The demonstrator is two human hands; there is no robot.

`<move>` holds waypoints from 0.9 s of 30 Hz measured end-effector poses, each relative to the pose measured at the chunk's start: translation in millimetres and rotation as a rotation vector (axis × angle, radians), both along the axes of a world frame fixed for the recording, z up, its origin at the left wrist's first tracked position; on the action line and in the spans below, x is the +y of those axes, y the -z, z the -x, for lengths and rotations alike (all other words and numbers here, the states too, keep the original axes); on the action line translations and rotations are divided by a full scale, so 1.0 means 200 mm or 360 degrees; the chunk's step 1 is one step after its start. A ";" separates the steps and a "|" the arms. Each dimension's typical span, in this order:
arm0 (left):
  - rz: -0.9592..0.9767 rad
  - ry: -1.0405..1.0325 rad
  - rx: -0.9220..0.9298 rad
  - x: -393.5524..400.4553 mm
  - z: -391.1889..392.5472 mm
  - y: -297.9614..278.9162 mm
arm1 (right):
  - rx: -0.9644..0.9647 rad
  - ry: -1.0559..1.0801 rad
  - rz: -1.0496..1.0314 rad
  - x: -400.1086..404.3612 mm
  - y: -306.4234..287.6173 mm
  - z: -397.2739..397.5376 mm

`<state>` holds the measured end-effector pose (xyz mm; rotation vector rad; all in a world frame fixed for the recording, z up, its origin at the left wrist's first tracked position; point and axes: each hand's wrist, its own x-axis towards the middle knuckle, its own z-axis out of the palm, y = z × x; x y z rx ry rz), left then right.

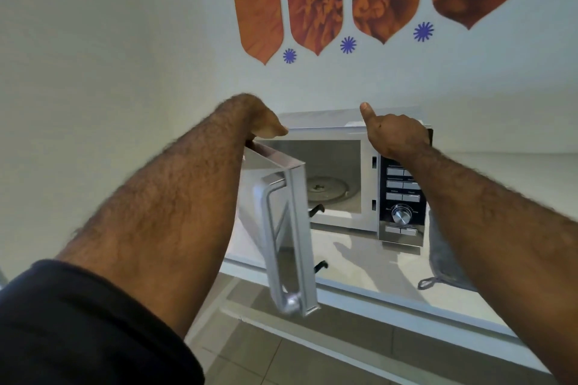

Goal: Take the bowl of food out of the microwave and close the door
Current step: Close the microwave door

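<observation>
A white and silver microwave point(344, 126) stands on a white counter against the wall. Its door point(278, 222) is swung partly open toward me, handle facing out. Inside, the glass turntable point(327, 189) is bare; no bowl shows in view. My left hand point(259, 117) rests over the door's top edge, fingers curled on it. My right hand point(394, 134) presses on the microwave's top right corner above the control panel point(402, 197), thumb sticking up.
A grey pot holder point(444, 266) lies on the counter point(353, 262) to the right of the microwave. The counter's front edge runs diagonally below, with tiled floor point(312, 350) beneath. Orange wall decals point(316, 0) hang above.
</observation>
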<state>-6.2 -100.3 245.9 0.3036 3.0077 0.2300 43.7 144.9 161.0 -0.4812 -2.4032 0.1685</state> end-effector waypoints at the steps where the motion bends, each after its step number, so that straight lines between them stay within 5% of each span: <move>1: 0.0124 0.0070 0.0005 0.02 0.01 0.02 | 0.0005 -0.0017 0.0056 -0.01 -0.01 0.00; 6: 0.0250 0.0240 0.0120 0.16 0.03 0.10 | 0.0146 -0.0230 0.0425 -0.04 -0.02 -0.05; 10: 0.0110 0.0255 0.0149 0.27 0.13 0.16 | 0.1220 -0.0360 0.0527 -0.15 0.06 -0.14; 12: 0.0081 0.0319 0.0229 0.31 0.18 0.20 | 0.1519 -0.0386 0.0488 -0.26 0.13 -0.18; 19: -0.0162 0.0722 0.0369 0.40 0.38 0.29 | 0.1309 -0.0349 0.0725 -0.45 0.44 -0.16; 24: -0.0126 0.0861 0.0466 0.47 0.47 0.30 | 0.1075 -0.0759 0.1547 -0.44 0.48 -0.03; 27: -0.0154 0.0859 0.0578 0.50 0.52 0.31 | 0.1133 -0.0650 0.1414 -0.40 0.46 0.02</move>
